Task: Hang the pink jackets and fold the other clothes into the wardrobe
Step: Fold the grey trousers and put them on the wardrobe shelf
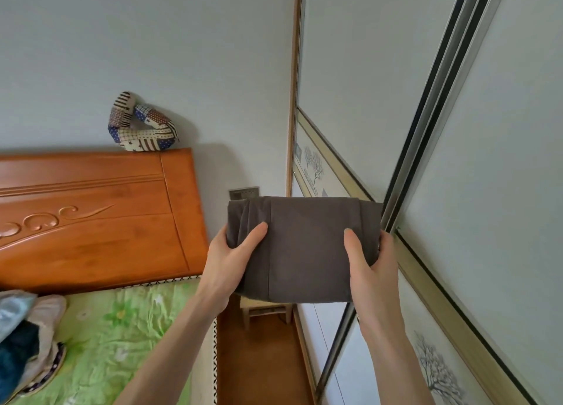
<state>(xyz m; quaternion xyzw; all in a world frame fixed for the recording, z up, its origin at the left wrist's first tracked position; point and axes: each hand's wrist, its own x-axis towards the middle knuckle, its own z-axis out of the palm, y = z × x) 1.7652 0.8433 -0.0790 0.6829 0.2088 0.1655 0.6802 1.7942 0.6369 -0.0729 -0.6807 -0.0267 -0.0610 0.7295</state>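
I grip a folded dark grey garment (307,249) between my left hand (231,264) and right hand (370,270), thumbs on top, beside the closed wardrobe door (487,160).

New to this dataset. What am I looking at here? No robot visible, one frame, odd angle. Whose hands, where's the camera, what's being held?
There is no robot: a person does the task bare-handed, and the single picture comes from a wide-angle camera worn on their head, looking forward and down. That explains the bent lines and the arms entering from below.

The left hand and the right hand grip opposite ends of a folded dark grey garment, thumbs on top, holding it in the air.

To the right are the wardrobe's sliding doors, pale panels with a tree-print strip. No open compartment shows in this frame.

To the left is a bed with a green floral sheet and an orange wooden headboard. A patchwork cushion sits on top of the headboard. A pile of other clothes lies at the bed's left edge.
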